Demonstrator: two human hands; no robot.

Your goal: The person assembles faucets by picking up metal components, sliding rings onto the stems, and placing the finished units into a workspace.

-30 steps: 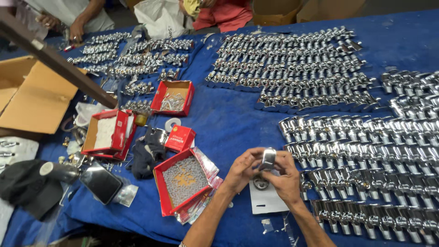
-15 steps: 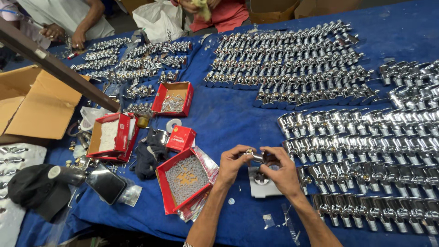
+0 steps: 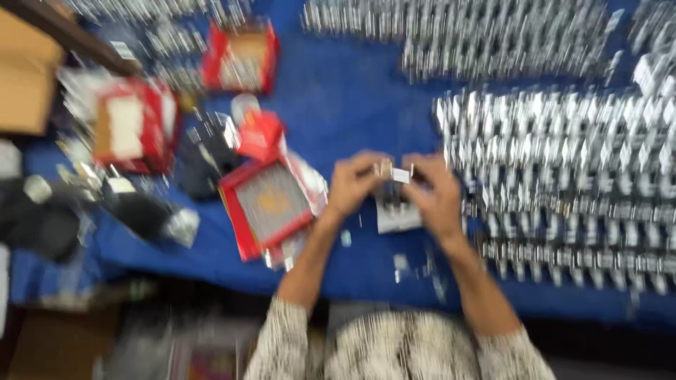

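Both hands meet over the blue tabletop (image 3: 366, 91), the left hand (image 3: 354, 184) and right hand (image 3: 435, 195) pinched together on a small shiny metal piece (image 3: 398, 174); through the blur it seems gripped from both sides. An open red box (image 3: 266, 204) lies just left, rows of metal parts (image 3: 563, 162) to the right.

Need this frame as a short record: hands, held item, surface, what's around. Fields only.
view: head camera looking down, frame motion-blurred
left hand: raised over the table, fingers on a small metal part
right hand: on the same part from the other side
part detail: small, silvery; shape too blurred to tell
surface: blue cloth over the table
under hands: white packet on the cloth
left of hands: open red tray, more red boxes further back
right and back: rows of shiny metal pieces
far left: cardboard box
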